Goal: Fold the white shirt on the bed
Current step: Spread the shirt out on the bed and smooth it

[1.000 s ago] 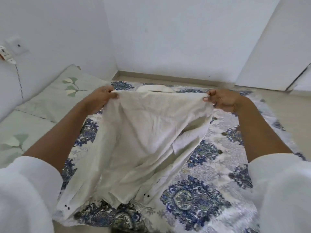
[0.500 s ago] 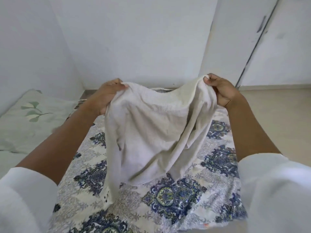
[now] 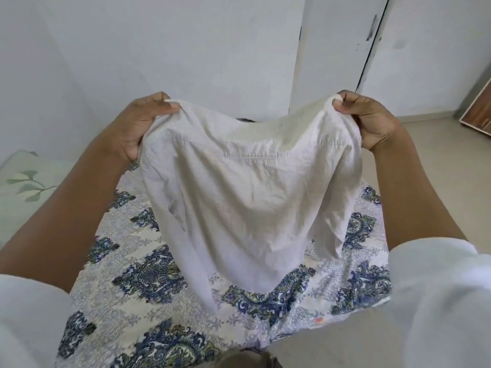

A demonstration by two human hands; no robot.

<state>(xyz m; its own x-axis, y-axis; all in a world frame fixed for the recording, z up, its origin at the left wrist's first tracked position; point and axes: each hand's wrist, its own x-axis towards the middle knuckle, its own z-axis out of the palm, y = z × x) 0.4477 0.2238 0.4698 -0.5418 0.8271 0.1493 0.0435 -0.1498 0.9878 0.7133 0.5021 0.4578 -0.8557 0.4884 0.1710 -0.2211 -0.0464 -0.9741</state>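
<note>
The white shirt (image 3: 247,187) is held up in the air over the bed (image 3: 353,296); it is soft, thin cloth with a fine weave and lots of little crinkles. The left hand (image 3: 138,123) pinches one top corner between thumb and curled fingers; the right hand (image 3: 372,120) pinches the other top corner the same way, with a small bump of cloth poking up above the thumb. The top edge sags in a dip between the two hands; a stitched line runs across the cloth just below that dip. From there the shirt hangs down in long folds and gets thin toward a point at the bottom left; a shorter flap hangs on the right side. I cannot tell if the bottom tip touches the bed.

The bed has a cover (image 3: 148,274) that is pale with big blue swirly shapes, set in rows like diamonds; it lies flat and smooth. At the left lies a pale green pillow (image 3: 29,181) with a leafy twig printed on it. Both arms are bare up to loose white sleeves (image 3: 438,301). Behind the shirt is a plain white wall (image 3: 186,49); to the right stand white doors (image 3: 425,62) with a dark crack between them; the floor (image 3: 425,144) is smooth and beige; a brown wooden corner (image 3: 478,110) peeks in at the far right.
</note>
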